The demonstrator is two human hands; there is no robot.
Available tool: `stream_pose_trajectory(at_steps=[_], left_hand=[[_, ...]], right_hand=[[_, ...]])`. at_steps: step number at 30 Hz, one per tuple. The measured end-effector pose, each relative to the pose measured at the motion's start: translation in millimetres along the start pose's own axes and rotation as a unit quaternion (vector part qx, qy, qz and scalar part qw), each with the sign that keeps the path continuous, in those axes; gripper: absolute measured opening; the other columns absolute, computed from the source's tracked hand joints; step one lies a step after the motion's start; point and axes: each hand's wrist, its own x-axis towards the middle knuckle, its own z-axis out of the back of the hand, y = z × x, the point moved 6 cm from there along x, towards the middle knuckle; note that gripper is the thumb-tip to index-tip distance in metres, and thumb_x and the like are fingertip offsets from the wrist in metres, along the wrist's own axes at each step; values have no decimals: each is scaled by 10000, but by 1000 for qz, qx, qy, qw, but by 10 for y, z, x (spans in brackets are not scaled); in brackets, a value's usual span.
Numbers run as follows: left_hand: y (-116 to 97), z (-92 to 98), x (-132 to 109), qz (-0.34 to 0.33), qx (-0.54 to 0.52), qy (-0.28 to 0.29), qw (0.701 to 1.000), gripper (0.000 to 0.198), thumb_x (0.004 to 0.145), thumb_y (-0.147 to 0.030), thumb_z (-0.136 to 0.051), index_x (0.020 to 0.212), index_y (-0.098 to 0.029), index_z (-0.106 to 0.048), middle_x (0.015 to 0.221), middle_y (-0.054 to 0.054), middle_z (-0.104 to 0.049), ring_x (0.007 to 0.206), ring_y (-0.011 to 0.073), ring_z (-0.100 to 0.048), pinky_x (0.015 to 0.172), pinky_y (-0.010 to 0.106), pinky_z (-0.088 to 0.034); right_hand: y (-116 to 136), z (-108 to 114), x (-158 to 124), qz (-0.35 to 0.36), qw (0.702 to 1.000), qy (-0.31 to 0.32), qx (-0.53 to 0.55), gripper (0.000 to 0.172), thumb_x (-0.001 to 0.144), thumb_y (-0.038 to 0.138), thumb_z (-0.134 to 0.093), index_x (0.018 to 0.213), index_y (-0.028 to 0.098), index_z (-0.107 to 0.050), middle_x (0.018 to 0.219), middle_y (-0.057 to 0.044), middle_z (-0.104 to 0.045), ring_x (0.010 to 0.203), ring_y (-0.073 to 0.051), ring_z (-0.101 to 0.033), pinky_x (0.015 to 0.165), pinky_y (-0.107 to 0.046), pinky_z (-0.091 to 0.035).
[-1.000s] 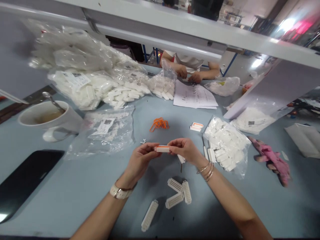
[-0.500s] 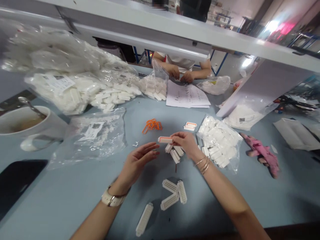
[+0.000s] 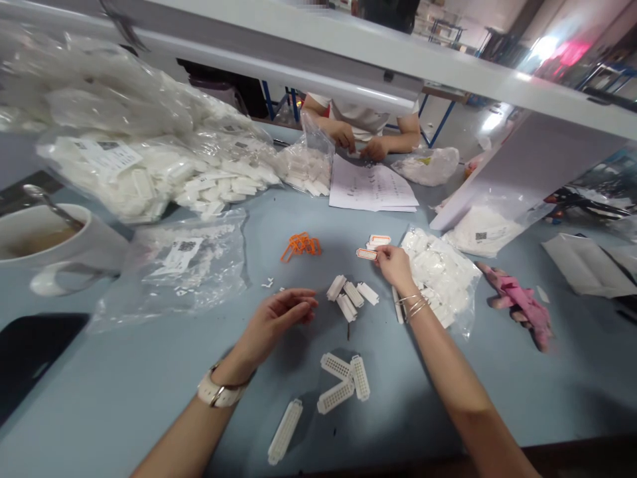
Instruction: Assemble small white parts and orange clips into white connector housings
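Beside the clear plastic bag of small white parts point(image 3: 442, 269), the right hand point(image 3: 395, 264) has its fingers clamped on one end of a white, orange-rimmed plastic connector point(image 3: 367, 254), probably leaving its perforated face unobstructed. The left hand point(image 3: 279, 317) holds nothing, thumb and fingers apart. Since half a second ago, the connector has moved right, just beside similar orange-rimmed white pieces point(image 3: 381, 239).
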Motion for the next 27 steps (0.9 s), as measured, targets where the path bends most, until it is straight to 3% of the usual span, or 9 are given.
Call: stream_pose_trajectory(at_steps=[7, 10, 13, 16, 20, 24, 27], left_hand=[[54, -103, -15, 30, 114, 92, 989, 244, 663, -391, -714, 787, -190, -651, 537, -30, -528, 422, 93, -433, 383, 198, -340], [47, -174, -68, 47, 171, 163, 971, 232, 680, -392, -686, 674, -179, -596, 486, -47, -460, 412, 77, -352, 389, 197, -267], [43, -241, -165, 69, 232, 257, 935, 271, 627, -376, -726, 663, -169, -554, 510, -62, -450, 471, 76, -363, 449, 194, -284], [90, -275, -272, 110, 297, 337, 887, 345, 565, -376, -771, 733, -166, -555, 525, -76, -450, 495, 77, -376, 469, 193, -285], [122, -298, -342, 122, 354, 379, 846, 339, 560, -365, -773, 742, -175, -560, 579, -69, -480, 527, 82, -404, 481, 192, -292], [113, -288, -353, 108, 364, 379, 844, 328, 566, -376, -766, 721, -173, -560, 589, -68, -481, 532, 84, -403, 486, 194, -284], [91, -266, -349, 79, 368, 371, 849, 317, 567, -385, -763, 689, -165, -569, 586, -68, -477, 536, 79, -378, 491, 198, -260]], right_hand=[[137, 19, -47, 34, 998, 12, -60, 299, 821, 200, -486, 1070, 132, -636, 1004, -124, -688, 916, -237, -646, 856, -359, -467], [314, 38, -135, 87, 993, 19, -77, 312, 804, 159, -508, 1094, 130, -619, 1082, -131, -661, 976, -241, -627, 887, -371, -459], [560, 124, -288, 163, 986, 21, -24, 293, 794, 145, -524, 1068, 173, -623, 1086, -78, -661, 980, -198, -623, 872, -341, -477], [794, 180, -495, 187, 975, 110, 52, 203, 810, 251, -565, 985, 193, -650, 869, -30, -700, 786, -142, -653, 767, -287, -510], [1023, 155, -847, 206, 942, 263, 47, 245, 777, 353, -630, 968, 202, -655, 758, 0, -670, 652, -106, -609, 652, -240, -485], [1017, -42, -1294, 297, 869, 388, -79, 494, 680, 434, -714, 1123, 248, -601, 948, -33, -647, 815, -164, -596, 729, -282, -455], [876, -185, -1598, 351, 831, 406, -148, 736, 608, 498, -742, 1256, 260, -488, 1109, -89, -574, 979, -243, -546, 814, -347, -431]])
